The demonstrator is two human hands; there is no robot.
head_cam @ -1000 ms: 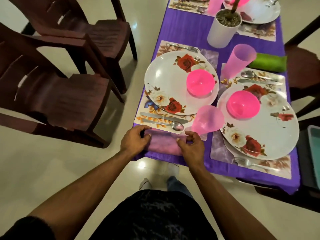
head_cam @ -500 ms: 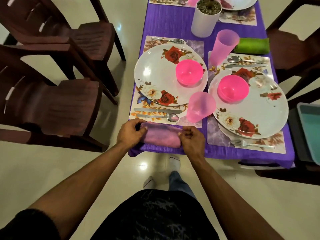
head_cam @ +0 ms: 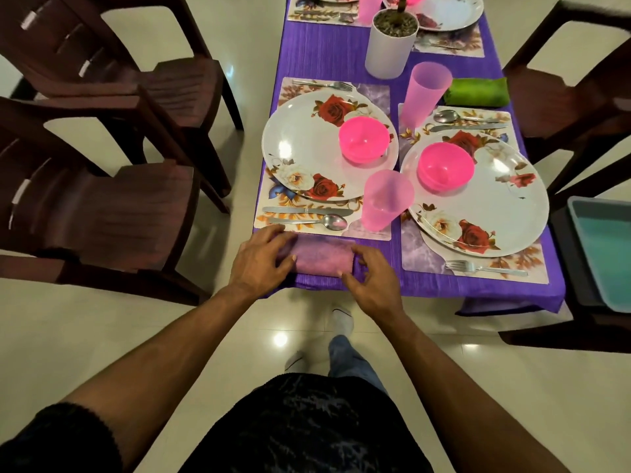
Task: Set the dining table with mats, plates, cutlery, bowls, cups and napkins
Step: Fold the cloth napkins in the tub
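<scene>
A folded pink napkin point(head_cam: 322, 257) lies on the purple tablecloth point(head_cam: 324, 52) at the near table edge, just below the left place mat point(head_cam: 372, 93). My left hand point(head_cam: 261, 261) rests flat over its left end. My right hand point(head_cam: 372, 278) pinches its right end between thumb and curled index finger. On the mat sit a rose-patterned plate point(head_cam: 307, 148) with a pink bowl point(head_cam: 363, 139), a pink cup point(head_cam: 386, 199), a knife point(head_cam: 307, 211), a spoon point(head_cam: 307, 220) and a fork point(head_cam: 324, 84).
To the right is a second setting: a plate point(head_cam: 495, 206), a bowl point(head_cam: 445, 169), a cup point(head_cam: 425, 90), a fork point(head_cam: 485, 268) and a green napkin point(head_cam: 476, 92). A white pot point(head_cam: 391, 46) stands mid-table. Brown chairs point(head_cam: 102, 206) flank the table, with a teal bin point(head_cam: 607, 250) at right.
Both hands gripped the napkin's ends before. My left hand now lies flatter on it and my right hand's fingers have loosened. The view has pulled back from the table.
</scene>
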